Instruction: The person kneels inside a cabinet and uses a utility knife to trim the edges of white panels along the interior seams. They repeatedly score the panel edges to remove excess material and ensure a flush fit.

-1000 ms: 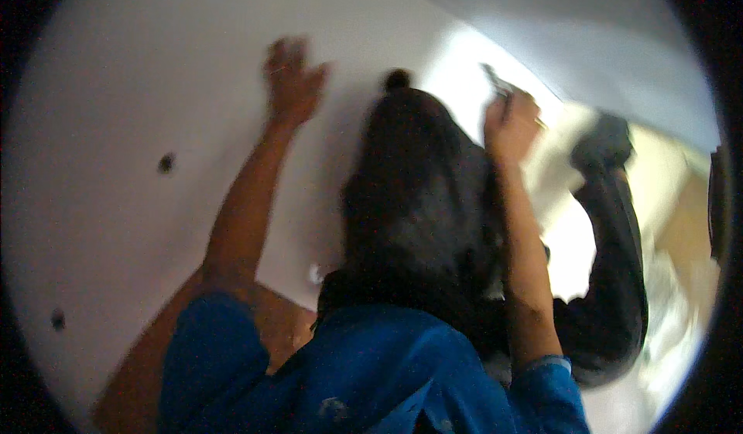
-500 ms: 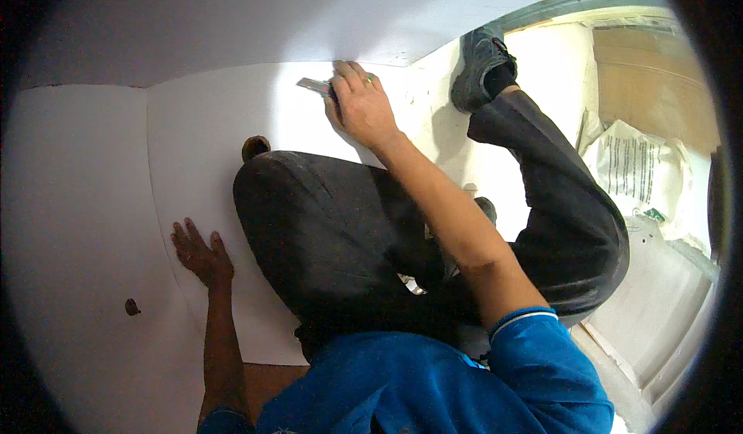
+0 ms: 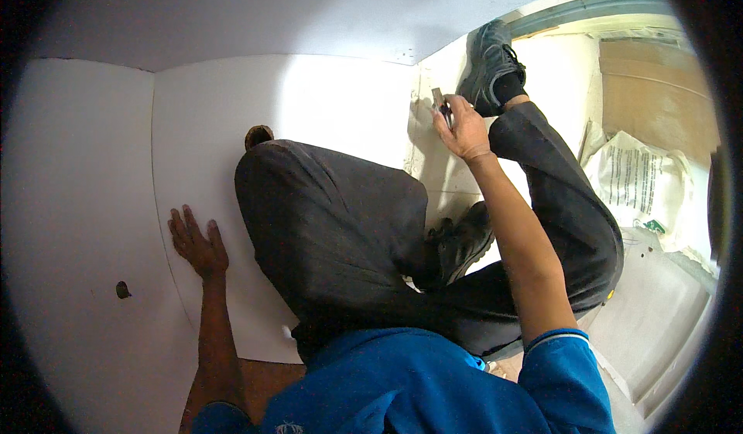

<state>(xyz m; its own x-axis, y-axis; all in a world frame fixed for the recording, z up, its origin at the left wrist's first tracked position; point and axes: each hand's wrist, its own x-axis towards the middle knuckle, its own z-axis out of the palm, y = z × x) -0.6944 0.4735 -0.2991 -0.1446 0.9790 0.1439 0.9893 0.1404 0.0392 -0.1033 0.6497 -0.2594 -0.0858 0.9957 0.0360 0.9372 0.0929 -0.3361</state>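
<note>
My left hand (image 3: 200,244) lies open with spread fingers on a white panel (image 3: 209,124), close to the seam on its left. My right hand (image 3: 467,131) is closed round a small hand tool (image 3: 438,97) with a flat metal end, which looks like a utility knife. The metal end points up and away from me. It hangs over the pale strip beyond the panel's right edge, beside my shoe (image 3: 489,63); the fingers hide most of the handle. A round hole with a brown rim (image 3: 259,135) shows in the panel by my bent knee.
A pale wall (image 3: 232,24) rises along the panel's far edge. Another white panel (image 3: 85,202) on the left has a small dark hole (image 3: 123,289). To the right are brown cardboard (image 3: 658,93), a printed white bag (image 3: 638,175) and a grey board (image 3: 658,310).
My right hand has moved right with the tool, from the panel's far edge to beside my shoe. The tool's end has swung from pointing left to pointing away. My left hand stays on the panel.
</note>
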